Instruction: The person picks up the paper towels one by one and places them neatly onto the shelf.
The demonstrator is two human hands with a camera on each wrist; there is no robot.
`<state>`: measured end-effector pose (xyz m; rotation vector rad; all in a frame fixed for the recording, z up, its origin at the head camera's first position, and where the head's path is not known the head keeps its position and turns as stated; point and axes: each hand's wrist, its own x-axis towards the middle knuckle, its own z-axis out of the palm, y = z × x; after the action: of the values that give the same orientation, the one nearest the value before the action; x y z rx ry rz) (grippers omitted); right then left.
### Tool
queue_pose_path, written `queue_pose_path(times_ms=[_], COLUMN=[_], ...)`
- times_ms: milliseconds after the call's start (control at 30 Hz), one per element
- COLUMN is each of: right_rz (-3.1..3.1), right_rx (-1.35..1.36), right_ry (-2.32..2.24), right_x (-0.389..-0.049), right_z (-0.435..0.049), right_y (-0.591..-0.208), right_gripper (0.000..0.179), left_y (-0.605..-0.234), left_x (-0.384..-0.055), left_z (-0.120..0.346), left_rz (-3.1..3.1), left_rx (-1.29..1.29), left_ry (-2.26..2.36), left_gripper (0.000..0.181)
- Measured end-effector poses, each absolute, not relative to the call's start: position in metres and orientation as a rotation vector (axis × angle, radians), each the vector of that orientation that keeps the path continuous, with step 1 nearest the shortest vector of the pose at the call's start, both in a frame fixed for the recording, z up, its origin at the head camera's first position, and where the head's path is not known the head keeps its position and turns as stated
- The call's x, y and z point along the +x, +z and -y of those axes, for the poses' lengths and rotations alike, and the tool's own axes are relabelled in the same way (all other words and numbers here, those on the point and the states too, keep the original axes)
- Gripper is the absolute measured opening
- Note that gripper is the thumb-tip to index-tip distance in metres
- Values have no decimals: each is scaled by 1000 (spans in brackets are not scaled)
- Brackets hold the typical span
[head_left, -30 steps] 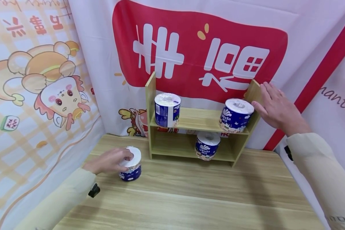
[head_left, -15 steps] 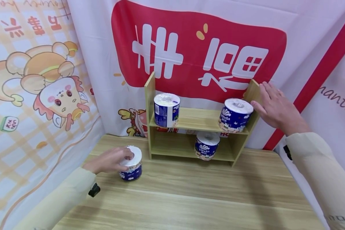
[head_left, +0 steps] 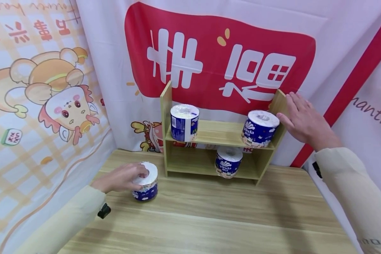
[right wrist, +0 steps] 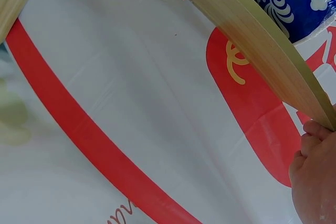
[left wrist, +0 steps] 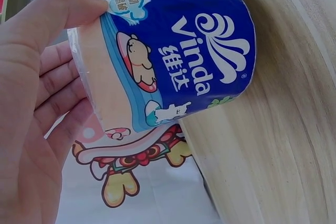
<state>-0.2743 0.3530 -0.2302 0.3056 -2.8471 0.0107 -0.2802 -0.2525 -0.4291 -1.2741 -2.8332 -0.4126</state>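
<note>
My left hand (head_left: 122, 178) grips a toilet roll (head_left: 148, 193) by its top at the table's left, fingertips at the core hole. In the left wrist view, the thumb presses the blue Vinda wrapper (left wrist: 176, 51) near the roll's edge. Over on the right, my right hand (head_left: 308, 121) rests with fairly straight fingers against the right side panel (head_left: 277, 102) of a small wooden shelf. The right wrist view has that hand (right wrist: 317, 177) at the panel's edge, only partly in frame.
On the upper shelf board (head_left: 220, 132) stand a left toilet roll (head_left: 185, 123) and a right one (head_left: 260, 128). A third roll (head_left: 228, 164) sits on the lower board, right of middle. Printed cloth (head_left: 111, 88) hangs behind and beside the wooden table (head_left: 203, 215).
The view has shifted very slightly. Both hands keep their places, the left on the toilet roll and the right at the shelf's side panel.
</note>
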Motion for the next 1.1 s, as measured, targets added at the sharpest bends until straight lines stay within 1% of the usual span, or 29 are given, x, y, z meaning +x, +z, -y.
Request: queue_pose_path(times_ms=[300, 500, 700, 933, 1100], right_rz=[2849, 2844, 2842, 2845, 2842], right_rx=[299, 301, 298, 299, 303], right_ry=[5, 19, 28, 34, 47], right_x=[-274, -275, -275, -274, -274], right_z=[-352, -352, -351, -352, -352], right_y=[-231, -231, -229, -230, -231], right_gripper=[91, 91, 90, 90, 90], left_y=[-427, -422, -418, -414, -412], left_x=[-278, -277, -276, -277, -277], left_z=[247, 243, 236, 227, 221], left_rz=[2835, 2800, 2797, 2791, 2769], left_rx=[-1273, -1317, -1325, -1345, -1369], left_ry=[-408, -412, -390, -388, -368], left_gripper=[24, 24, 27, 23, 23])
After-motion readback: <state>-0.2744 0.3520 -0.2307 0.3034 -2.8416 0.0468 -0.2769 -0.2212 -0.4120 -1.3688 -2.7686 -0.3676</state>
